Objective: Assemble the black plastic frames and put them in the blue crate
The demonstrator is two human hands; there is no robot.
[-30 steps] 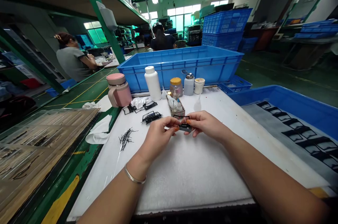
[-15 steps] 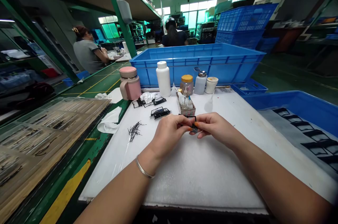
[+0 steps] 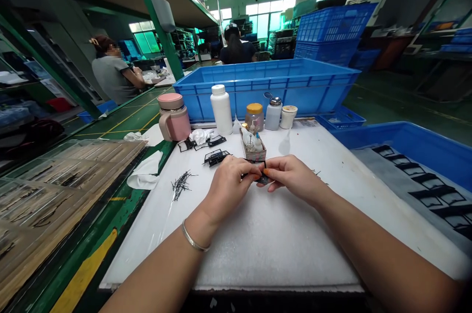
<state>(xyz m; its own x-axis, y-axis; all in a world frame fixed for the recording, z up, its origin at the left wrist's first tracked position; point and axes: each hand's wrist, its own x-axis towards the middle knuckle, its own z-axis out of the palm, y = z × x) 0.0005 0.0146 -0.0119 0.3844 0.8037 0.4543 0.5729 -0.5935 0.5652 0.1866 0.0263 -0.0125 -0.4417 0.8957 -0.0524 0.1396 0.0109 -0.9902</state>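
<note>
My left hand and my right hand meet above the white foam pad, and their fingertips pinch a small black plastic frame from both sides. Most of that frame is hidden by my fingers. Beyond my left hand lie two more black frames, and a loose pile of thin black pins rests on the pad to its left. A small cardboard box of little bottles stands just behind my fingertips.
A large blue crate stands behind a white bottle, a pink mug and a pump bottle. To the right, a blue tray holds black frames on grey cloth. A co-worker sits at the left.
My view has swayed sideways and back. My hands have drawn closer together, and more of the black frame is now covered by my fingers.
</note>
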